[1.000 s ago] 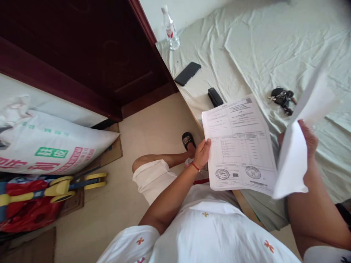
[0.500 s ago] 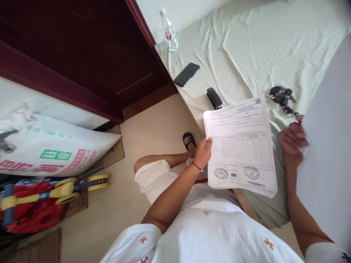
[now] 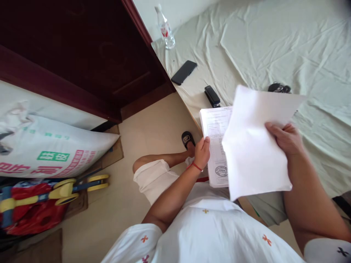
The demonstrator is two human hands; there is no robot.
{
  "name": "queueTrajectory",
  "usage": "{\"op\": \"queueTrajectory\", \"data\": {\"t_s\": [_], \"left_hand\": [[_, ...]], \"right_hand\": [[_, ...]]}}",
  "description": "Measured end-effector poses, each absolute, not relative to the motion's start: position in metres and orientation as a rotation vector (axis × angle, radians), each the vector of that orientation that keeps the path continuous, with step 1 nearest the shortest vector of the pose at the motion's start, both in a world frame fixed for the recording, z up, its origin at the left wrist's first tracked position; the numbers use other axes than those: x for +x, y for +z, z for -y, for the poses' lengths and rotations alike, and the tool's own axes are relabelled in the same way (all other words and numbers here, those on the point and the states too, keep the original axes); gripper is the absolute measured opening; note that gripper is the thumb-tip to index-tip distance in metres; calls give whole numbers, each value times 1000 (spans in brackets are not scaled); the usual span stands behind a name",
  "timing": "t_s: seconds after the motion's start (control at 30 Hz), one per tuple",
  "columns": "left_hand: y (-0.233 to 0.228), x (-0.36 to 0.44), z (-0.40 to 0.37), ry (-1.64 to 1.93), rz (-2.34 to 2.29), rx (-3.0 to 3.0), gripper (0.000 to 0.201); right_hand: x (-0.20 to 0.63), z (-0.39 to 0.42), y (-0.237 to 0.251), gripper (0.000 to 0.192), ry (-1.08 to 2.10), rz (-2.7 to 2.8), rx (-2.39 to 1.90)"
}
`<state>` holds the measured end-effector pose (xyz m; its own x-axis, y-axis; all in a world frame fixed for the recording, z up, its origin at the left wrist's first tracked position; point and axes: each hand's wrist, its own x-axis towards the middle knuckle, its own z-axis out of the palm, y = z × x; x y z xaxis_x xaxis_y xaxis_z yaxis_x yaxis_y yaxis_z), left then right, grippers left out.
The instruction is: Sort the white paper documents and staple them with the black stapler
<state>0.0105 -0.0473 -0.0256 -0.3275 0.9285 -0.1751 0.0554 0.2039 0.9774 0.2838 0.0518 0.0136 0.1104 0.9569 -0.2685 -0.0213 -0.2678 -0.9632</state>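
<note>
My left hand (image 3: 202,152) grips the left edge of a printed form with round stamps (image 3: 215,146), held over the bed's edge. My right hand (image 3: 285,138) holds a blank white sheet (image 3: 255,146) by its right side, laid across most of the form and hiding its right part. A black stapler (image 3: 212,96) lies on the bed just beyond the papers. A bunch of keys (image 3: 279,87) peeks out past the top edge of the white sheet.
A black phone (image 3: 184,72) and a clear water bottle (image 3: 164,27) rest on the pale green bedsheet (image 3: 274,44) near the dark wooden door (image 3: 82,54). On the floor at left lie a large printed sack (image 3: 49,153) and a yellow toy (image 3: 65,188). My foot wears a black slipper (image 3: 188,138).
My right hand swung the white sheet from the far right down and left over the printed form, covering most of it. The left hand kept its hold.
</note>
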Motion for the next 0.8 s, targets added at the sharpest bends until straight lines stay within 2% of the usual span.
{"op": "queueTrajectory", "data": {"t_s": [0.23, 0.37, 0.53, 0.67, 0.8], "left_hand": [[-24, 12, 50, 1372, -1458, 841, 57], [-23, 13, 49, 1370, -1457, 793, 60], [-22, 14, 49, 1365, -1439, 756, 61], [-20, 15, 49, 1391, -1453, 759, 58], [-20, 14, 49, 1398, -1438, 756, 58]], "right_hand": [[275, -51, 12, 43, 1428, 1109, -1469], [280, -53, 16, 41, 1351, 917, -1479], [285, -57, 22, 40, 1222, 638, -1283], [288, -60, 21, 35, 1215, 550, -1218], [294, -63, 14, 38, 1246, 524, -1173]]}}
